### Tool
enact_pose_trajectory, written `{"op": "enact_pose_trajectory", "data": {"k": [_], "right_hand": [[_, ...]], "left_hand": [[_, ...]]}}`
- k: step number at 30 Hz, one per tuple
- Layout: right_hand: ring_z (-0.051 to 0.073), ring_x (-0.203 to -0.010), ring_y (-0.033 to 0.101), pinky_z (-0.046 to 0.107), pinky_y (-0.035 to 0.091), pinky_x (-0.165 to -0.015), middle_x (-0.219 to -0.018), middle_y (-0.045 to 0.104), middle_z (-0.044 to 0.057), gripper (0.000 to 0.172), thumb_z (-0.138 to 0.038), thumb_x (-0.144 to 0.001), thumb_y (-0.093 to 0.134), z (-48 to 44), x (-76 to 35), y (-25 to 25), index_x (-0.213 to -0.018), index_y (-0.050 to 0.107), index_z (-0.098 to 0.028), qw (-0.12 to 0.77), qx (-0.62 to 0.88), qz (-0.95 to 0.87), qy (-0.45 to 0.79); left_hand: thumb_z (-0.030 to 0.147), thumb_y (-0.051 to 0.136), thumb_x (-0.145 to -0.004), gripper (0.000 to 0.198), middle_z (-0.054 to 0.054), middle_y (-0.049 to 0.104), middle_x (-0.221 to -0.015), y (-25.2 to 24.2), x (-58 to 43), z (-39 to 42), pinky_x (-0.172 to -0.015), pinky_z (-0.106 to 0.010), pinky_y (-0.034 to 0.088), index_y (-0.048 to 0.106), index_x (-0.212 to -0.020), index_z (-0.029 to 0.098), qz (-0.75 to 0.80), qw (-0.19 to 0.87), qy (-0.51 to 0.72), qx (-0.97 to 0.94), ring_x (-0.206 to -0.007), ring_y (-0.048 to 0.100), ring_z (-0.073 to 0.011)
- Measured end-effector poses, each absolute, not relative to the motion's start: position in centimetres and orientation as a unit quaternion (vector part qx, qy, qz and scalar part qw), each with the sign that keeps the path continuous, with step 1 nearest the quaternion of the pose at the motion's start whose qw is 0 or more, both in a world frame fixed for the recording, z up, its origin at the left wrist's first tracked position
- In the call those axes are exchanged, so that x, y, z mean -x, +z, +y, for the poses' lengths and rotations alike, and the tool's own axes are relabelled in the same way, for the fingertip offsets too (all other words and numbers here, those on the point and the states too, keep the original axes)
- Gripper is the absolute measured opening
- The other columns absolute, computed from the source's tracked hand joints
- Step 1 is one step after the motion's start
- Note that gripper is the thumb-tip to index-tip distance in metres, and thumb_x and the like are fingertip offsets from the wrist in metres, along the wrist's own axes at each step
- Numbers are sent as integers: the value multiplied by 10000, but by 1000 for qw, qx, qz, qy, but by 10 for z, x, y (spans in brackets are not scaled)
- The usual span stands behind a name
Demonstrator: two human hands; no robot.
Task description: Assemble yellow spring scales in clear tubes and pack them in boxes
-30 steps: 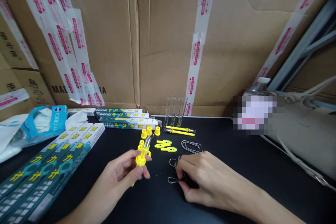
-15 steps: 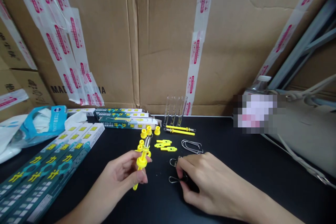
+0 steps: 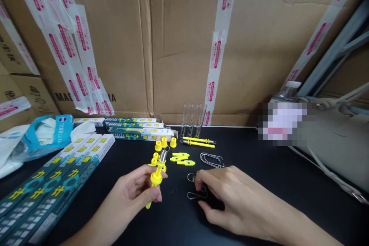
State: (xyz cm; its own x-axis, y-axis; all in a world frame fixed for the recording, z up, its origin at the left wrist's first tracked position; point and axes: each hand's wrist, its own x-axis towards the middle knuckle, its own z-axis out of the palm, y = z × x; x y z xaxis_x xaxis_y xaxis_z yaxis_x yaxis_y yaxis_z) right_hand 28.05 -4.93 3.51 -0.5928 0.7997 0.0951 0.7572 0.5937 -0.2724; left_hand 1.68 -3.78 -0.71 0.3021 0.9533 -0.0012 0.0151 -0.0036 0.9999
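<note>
My left hand (image 3: 138, 190) grips a yellow plastic rod (image 3: 157, 173) with a wide collar and a metal spring (image 3: 163, 156) at its upper end, tilted up above the table. Low over the black tabletop is my right hand (image 3: 227, 196), its thumb and forefinger apart. A bent wire clip (image 3: 194, 195) lies between those fingertips. Just by the forefinger sits another wire loop (image 3: 190, 177), partly hidden. Behind this hand lie several large wire hooks (image 3: 211, 159). Yellow caps (image 3: 158, 146) and flat yellow tabs (image 3: 186, 162) lie beyond my left hand.
Two yellow rods with springs (image 3: 198, 144) lie before upright clear tubes (image 3: 191, 121). Printed long boxes (image 3: 60, 184) line the left, more (image 3: 138, 134) at the back. A blue-and-white packet (image 3: 54, 132), a bottle (image 3: 290, 90) and a beige bag (image 3: 334, 142) flank the table. Cardboard (image 3: 178, 46) stands behind.
My right thumb and forefinger have parted, and the wire clip shows more fully on the table. My left hand keeps its hold on the yellow rod, almost still.
</note>
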Motion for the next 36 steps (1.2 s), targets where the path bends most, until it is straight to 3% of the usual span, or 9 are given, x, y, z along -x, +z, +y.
{"op": "enact_pose_trajectory", "data": {"k": [3, 8, 14, 19, 24, 33, 36], "right_hand": [[177, -659, 626, 299, 414, -635, -801, 674, -3, 206, -258, -850, 662, -50, -279, 36, -1050, 646, -206, 118, 432, -886, 118], [152, -672, 625, 265, 426, -625, -818, 680, -16, 78, -217, -947, 602, -52, -273, 32, -1010, 646, -226, 119, 435, -870, 199], [146, -669, 648, 245, 440, -612, -789, 701, -25, 23, -211, -950, 633, -52, -271, 32, -965, 649, -217, 121, 453, -852, 233], [173, -714, 697, 274, 455, -617, -863, 733, 2, 34, -226, -957, 640, -50, -274, 22, -978, 644, -200, 135, 382, -908, 109], [206, -609, 645, 320, 372, -490, -742, 682, 38, 96, -168, -963, 579, -49, -273, 13, -913, 658, -146, 137, 302, -941, -62], [218, -584, 628, 337, 306, -472, -698, 664, 66, 271, -132, -1006, 426, -51, -270, 16, -881, 666, -133, 121, 324, -934, -87], [188, -561, 590, 321, 307, -484, -679, 640, 54, 291, -134, -1005, 411, -48, -271, 15, -858, 663, -138, 167, 345, -921, -69]], "left_hand": [[481, 797, -778, 388, 19, 608, -670, -7, -17, -37, -659, -252, 511, 748, -1038, 197, 416, 570, 417, -573, -659, 599, -160], [465, 793, -779, 370, 22, 604, -657, -7, -19, -39, -668, -256, 518, 749, -1028, 196, 413, 569, 421, -573, -652, 597, -160], [450, 794, -767, 348, 20, 614, -641, -8, -20, -40, -660, -256, 514, 738, -987, 186, 422, 559, 422, -575, -638, 585, -161], [461, 791, -761, 348, 18, 612, -634, -6, -20, -39, -659, -262, 513, 731, -964, 185, 424, 561, 420, -573, -636, 586, -165], [464, 791, -759, 386, 4, 629, -672, 0, -21, -41, -680, -277, 513, 740, -1003, 169, 426, 566, 407, -577, -647, 586, -169], [471, 784, -776, 376, 5, 633, -676, 1, -22, -41, -676, -286, 500, 731, -1011, 181, 426, 565, 409, -576, -663, 603, -181], [484, 762, -804, 360, 4, 632, -680, -1, -20, -41, -669, -282, 486, 708, -997, 185, 424, 562, 406, -582, -674, 600, -182]]}}
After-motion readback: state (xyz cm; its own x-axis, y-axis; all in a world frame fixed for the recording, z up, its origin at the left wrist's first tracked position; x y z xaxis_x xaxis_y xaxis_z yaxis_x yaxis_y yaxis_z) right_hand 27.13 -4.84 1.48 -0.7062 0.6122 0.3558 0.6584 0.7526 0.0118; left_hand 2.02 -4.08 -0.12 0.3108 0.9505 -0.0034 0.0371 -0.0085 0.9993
